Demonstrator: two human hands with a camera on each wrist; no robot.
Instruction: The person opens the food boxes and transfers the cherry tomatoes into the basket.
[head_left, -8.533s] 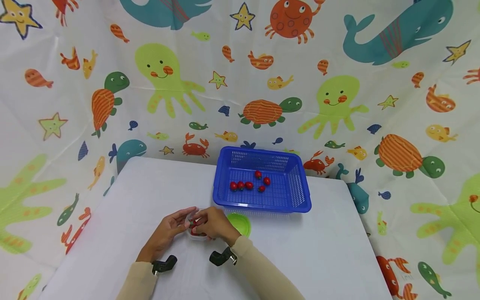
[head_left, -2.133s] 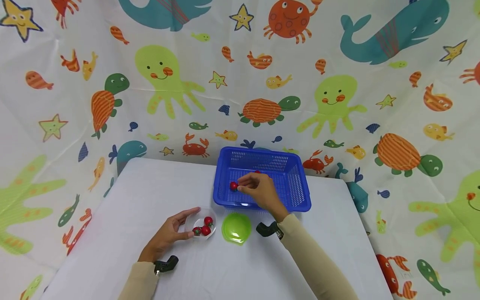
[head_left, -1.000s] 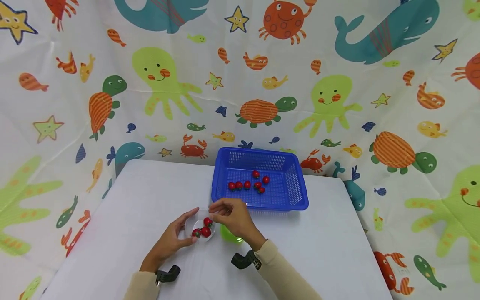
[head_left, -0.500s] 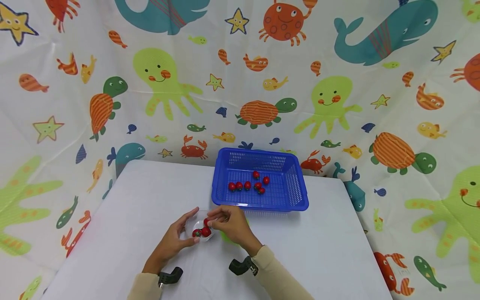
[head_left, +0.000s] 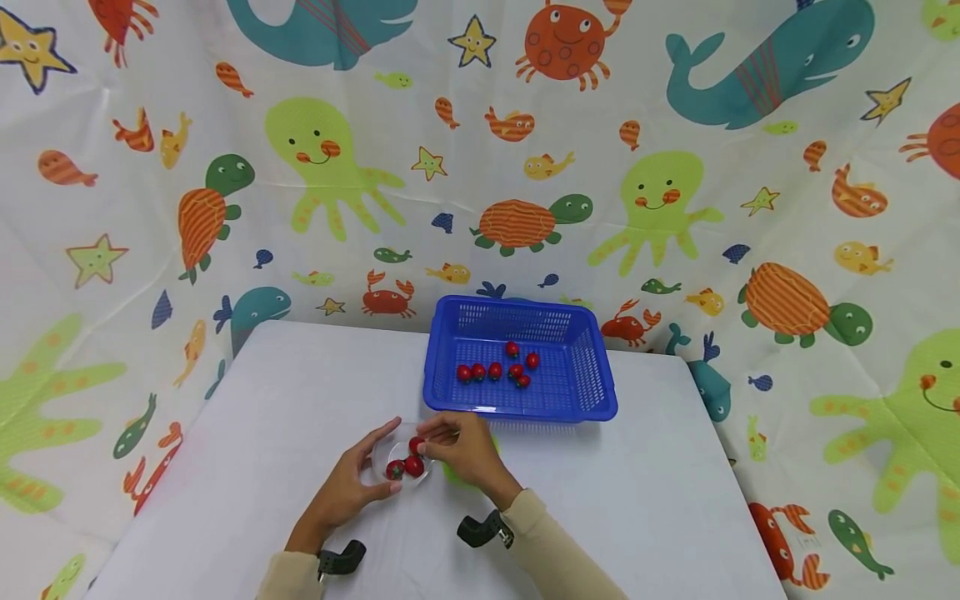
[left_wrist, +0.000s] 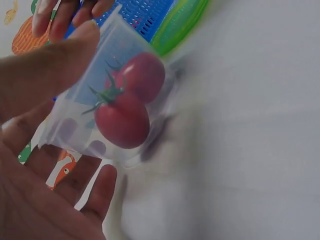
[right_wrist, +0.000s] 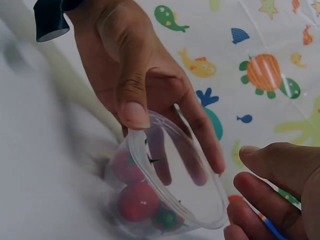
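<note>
My left hand grips a clear plastic tub from its left side, thumb at the rim and fingers round the outer wall. The tub is tilted in both wrist views. Inside lie three red cherry tomatoes with green stems. Over the tub's right rim reaches my right hand, its fingertips overlapping one tomato in the head view. The right wrist view shows its thumb and loosely bent fingers beside the rim with nothing between them.
A blue mesh basket with several cherry tomatoes stands behind the hands. The green lid lies on the white table, mostly hidden under my right hand. A sea-animal print curtain surrounds the table.
My right hand has come from over the basket back to the tub's rim. The basket holds one more tomato than in the oldest frame. My left hand keeps hold of the tub.
</note>
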